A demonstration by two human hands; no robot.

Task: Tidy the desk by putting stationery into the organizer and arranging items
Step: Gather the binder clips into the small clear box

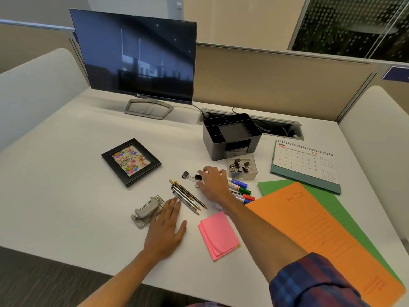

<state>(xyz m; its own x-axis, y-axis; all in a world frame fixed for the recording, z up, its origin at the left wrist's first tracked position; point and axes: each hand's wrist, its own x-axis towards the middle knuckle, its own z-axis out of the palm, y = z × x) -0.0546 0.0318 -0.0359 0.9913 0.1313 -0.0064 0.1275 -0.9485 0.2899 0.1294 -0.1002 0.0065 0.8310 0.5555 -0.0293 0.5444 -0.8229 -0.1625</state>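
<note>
Now, from your head view, your right hand reaches over the loose binder clips near the desk's middle, fingers curled down onto one as if pinching it, though the grip itself is hidden. Your left hand lies flat on the desk, fingers straight and slightly spread, tips just beside the hole punch and pencils. You seem to be gathering clips; next they likely go into the clear box touching the organizer, which sits toward the back edge. Markers, pink notes and folders wait nearer the front and right edge. Around you: monitor, photo frame, calendar, beige partitions.
</note>
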